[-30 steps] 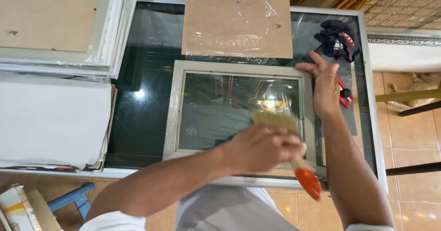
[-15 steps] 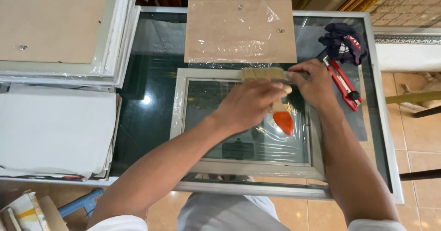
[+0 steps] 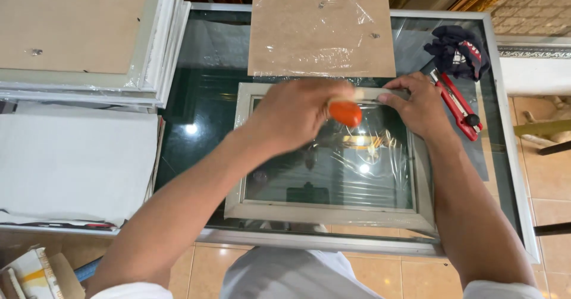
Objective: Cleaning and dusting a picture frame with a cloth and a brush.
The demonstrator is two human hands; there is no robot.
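A grey picture frame (image 3: 241,198) with a glass pane lies face down on the glass table (image 3: 202,97), with crinkled clear film on it. My left hand (image 3: 294,115) grips a paintbrush by its orange handle (image 3: 345,113) over the frame's top edge; the bristles are hidden behind the hand. My right hand (image 3: 419,106) presses on the frame's top right corner, fingers curled on the rim.
A brown backing board (image 3: 321,34) wrapped in film lies beyond the frame. A red utility knife (image 3: 457,106) and a dark glove (image 3: 461,49) sit at the right. Stacked frames (image 3: 89,37) and white sheets (image 3: 71,162) fill the left side. Tiled floor shows below and at the right.
My left hand swept the brush from the frame's lower part up to its top edge, then leftward along it. My right hand stayed at the top right corner, curling onto the rim.
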